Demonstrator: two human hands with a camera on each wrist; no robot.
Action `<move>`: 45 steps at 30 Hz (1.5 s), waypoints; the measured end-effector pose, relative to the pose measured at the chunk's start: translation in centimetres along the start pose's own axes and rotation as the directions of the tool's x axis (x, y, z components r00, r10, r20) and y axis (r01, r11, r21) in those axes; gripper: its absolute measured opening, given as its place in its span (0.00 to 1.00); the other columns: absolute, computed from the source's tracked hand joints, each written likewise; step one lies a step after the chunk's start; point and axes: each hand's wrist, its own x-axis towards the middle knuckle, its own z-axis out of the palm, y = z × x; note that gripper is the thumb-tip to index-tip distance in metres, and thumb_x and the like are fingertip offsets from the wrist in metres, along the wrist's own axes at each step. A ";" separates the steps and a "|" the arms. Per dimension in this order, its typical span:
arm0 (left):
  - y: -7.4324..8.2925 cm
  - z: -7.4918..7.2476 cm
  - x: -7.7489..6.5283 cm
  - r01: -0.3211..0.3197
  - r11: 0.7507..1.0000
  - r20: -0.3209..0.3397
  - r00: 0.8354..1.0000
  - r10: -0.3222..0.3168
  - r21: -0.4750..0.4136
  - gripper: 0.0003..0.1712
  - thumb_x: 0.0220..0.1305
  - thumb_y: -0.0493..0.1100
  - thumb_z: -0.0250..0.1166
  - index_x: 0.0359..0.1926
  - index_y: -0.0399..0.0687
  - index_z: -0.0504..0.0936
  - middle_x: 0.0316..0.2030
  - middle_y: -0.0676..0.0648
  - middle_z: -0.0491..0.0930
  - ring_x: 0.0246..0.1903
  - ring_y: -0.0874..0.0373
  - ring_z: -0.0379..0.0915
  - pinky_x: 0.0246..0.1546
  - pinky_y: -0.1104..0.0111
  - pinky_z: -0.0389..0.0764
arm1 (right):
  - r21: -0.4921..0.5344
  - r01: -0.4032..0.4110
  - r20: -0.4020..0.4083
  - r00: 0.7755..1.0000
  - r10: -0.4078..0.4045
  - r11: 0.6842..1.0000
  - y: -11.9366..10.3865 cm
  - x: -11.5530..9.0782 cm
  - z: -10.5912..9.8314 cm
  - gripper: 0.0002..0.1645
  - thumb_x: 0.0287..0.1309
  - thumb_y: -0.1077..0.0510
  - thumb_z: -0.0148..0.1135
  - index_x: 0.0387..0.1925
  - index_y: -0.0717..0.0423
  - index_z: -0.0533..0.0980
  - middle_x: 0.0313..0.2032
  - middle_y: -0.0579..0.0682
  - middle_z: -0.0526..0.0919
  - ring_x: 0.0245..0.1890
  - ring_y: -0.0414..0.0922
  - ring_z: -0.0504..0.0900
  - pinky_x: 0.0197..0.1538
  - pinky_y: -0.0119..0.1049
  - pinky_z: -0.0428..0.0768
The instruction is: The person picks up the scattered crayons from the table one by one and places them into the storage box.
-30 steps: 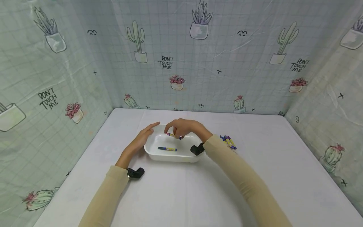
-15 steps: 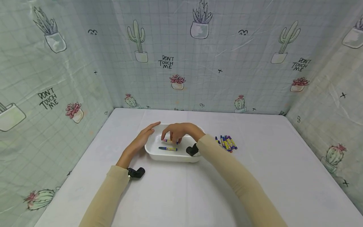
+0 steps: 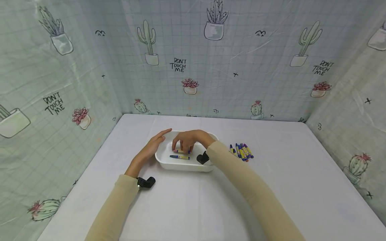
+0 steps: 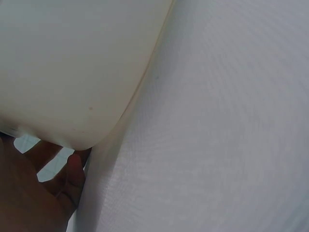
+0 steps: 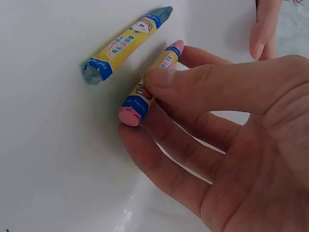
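Observation:
A white tray (image 3: 181,166) sits mid-table. My right hand (image 3: 184,146) reaches down into it and pinches a pink crayon (image 5: 145,94) between thumb and fingers, low against the tray floor (image 5: 48,145). A grey-blue crayon (image 5: 126,42) with a yellow wrapper lies just beside it, also seen in the head view (image 3: 179,157). My left hand (image 3: 155,142) rests with straight fingers along the tray's left rim; the left wrist view shows its palm (image 4: 38,193) against the tray's outer wall (image 4: 72,72).
Several loose crayons (image 3: 241,151) lie in a pile on the white table (image 3: 196,207) right of the tray. Cactus-print curtains (image 3: 211,67) close off the back and both sides. Black wrist cameras (image 3: 146,182) sit on both forearms.
My right hand has sunk from above the tray to its floor, carrying the pink crayon down next to the grey-blue one. The left hand has stayed at the rim.

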 end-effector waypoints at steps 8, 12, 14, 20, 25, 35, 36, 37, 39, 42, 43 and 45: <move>1.8 -0.1 -0.3 -0.010 0.999 0.028 1.000 0.009 0.031 0.29 0.84 0.39 0.37 0.81 0.45 0.58 0.82 0.39 0.51 0.82 0.39 0.39 0.80 0.37 0.43 | -0.057 -0.008 -0.003 1.000 0.008 0.998 -0.6 0.1 -0.1 0.26 0.58 0.73 0.64 0.56 0.51 0.81 0.48 0.55 0.80 0.40 0.45 0.82 0.45 0.41 0.89; 0.5 -0.1 0.3 -0.023 1.000 0.013 1.000 0.023 0.018 0.29 0.84 0.42 0.37 0.81 0.50 0.57 0.82 0.41 0.51 0.83 0.40 0.38 0.80 0.37 0.42 | -0.062 -0.015 0.001 1.000 0.015 0.998 -0.8 0.0 0.0 0.22 0.58 0.72 0.65 0.53 0.54 0.81 0.45 0.52 0.81 0.38 0.44 0.82 0.45 0.40 0.89; -0.1 0.0 0.5 -0.030 0.999 0.003 1.000 0.030 0.018 0.29 0.85 0.44 0.37 0.81 0.53 0.58 0.82 0.43 0.51 0.83 0.41 0.39 0.80 0.38 0.42 | -0.061 -0.022 0.004 1.000 0.022 0.998 -0.8 0.0 0.0 0.20 0.58 0.72 0.66 0.51 0.55 0.81 0.44 0.52 0.81 0.37 0.44 0.82 0.45 0.40 0.89; -0.7 0.1 0.5 -0.045 0.998 -0.017 0.999 0.046 0.036 0.29 0.84 0.45 0.38 0.80 0.56 0.60 0.82 0.45 0.53 0.82 0.42 0.42 0.80 0.39 0.45 | -0.036 -0.047 0.023 0.999 0.048 0.998 -0.7 0.1 0.1 0.16 0.58 0.72 0.67 0.45 0.55 0.81 0.41 0.50 0.81 0.35 0.43 0.82 0.49 0.42 0.89; -0.7 0.0 0.4 -0.039 0.998 -0.022 0.999 0.040 0.043 0.29 0.83 0.45 0.38 0.80 0.57 0.61 0.82 0.45 0.54 0.82 0.42 0.42 0.80 0.38 0.45 | 0.011 -0.064 0.052 0.997 0.063 0.998 -0.7 0.1 0.1 0.16 0.58 0.72 0.67 0.47 0.57 0.80 0.42 0.51 0.81 0.38 0.45 0.83 0.50 0.43 0.89; -0.2 -0.1 0.4 -0.026 1.000 0.003 1.000 0.026 0.015 0.29 0.84 0.43 0.37 0.81 0.51 0.58 0.82 0.43 0.51 0.82 0.41 0.40 0.80 0.40 0.44 | 0.018 -0.079 0.054 0.996 0.078 0.997 -0.7 0.2 0.1 0.16 0.58 0.72 0.67 0.46 0.55 0.80 0.42 0.50 0.81 0.38 0.44 0.83 0.50 0.42 0.89; -0.3 -0.1 0.5 -0.031 0.999 0.000 1.000 0.031 0.019 0.29 0.84 0.43 0.37 0.81 0.51 0.58 0.82 0.43 0.52 0.82 0.41 0.41 0.80 0.40 0.44 | 0.024 -0.080 0.052 0.995 0.079 0.996 -0.7 0.2 0.1 0.16 0.58 0.72 0.67 0.46 0.56 0.80 0.42 0.51 0.81 0.38 0.44 0.83 0.50 0.42 0.89; -0.7 -0.1 0.6 -0.038 0.999 -0.005 0.999 0.038 0.025 0.29 0.84 0.43 0.37 0.81 0.52 0.58 0.82 0.43 0.52 0.83 0.42 0.41 0.81 0.40 0.44 | 0.030 -0.081 0.052 0.995 0.080 0.996 -0.7 0.1 0.1 0.16 0.58 0.72 0.67 0.46 0.56 0.80 0.42 0.51 0.81 0.38 0.44 0.83 0.50 0.42 0.89; -0.8 0.0 0.5 -0.047 0.999 -0.014 0.999 0.047 0.025 0.29 0.84 0.45 0.38 0.81 0.55 0.60 0.82 0.45 0.53 0.82 0.43 0.41 0.81 0.41 0.44 | 0.039 -0.084 0.055 0.995 0.082 0.996 -0.8 0.1 0.2 0.16 0.58 0.73 0.66 0.46 0.56 0.80 0.42 0.51 0.80 0.39 0.44 0.83 0.50 0.42 0.89; -0.8 0.0 0.4 -0.051 0.998 -0.021 0.998 0.051 0.030 0.29 0.84 0.45 0.39 0.80 0.55 0.61 0.81 0.45 0.55 0.82 0.43 0.42 0.80 0.41 0.45 | 0.047 -0.088 0.061 0.995 0.085 0.995 -0.8 0.1 0.2 0.16 0.58 0.73 0.66 0.45 0.55 0.80 0.43 0.51 0.80 0.40 0.44 0.83 0.50 0.42 0.89; -0.8 0.1 0.4 -0.049 0.998 -0.020 0.999 0.050 0.033 0.29 0.84 0.45 0.39 0.80 0.56 0.61 0.82 0.45 0.54 0.82 0.43 0.42 0.80 0.40 0.45 | 0.048 -0.089 0.063 0.994 0.086 0.995 -0.8 0.1 0.2 0.16 0.58 0.73 0.66 0.46 0.56 0.79 0.43 0.51 0.80 0.40 0.44 0.83 0.49 0.42 0.89; -0.8 0.1 0.3 -0.047 0.998 -0.020 0.999 0.048 0.036 0.29 0.83 0.45 0.39 0.80 0.56 0.61 0.82 0.45 0.54 0.82 0.43 0.42 0.80 0.40 0.45 | 0.052 -0.093 0.067 0.994 0.089 0.994 -0.8 0.1 0.2 0.17 0.58 0.73 0.66 0.46 0.56 0.79 0.43 0.51 0.80 0.41 0.45 0.83 0.50 0.42 0.89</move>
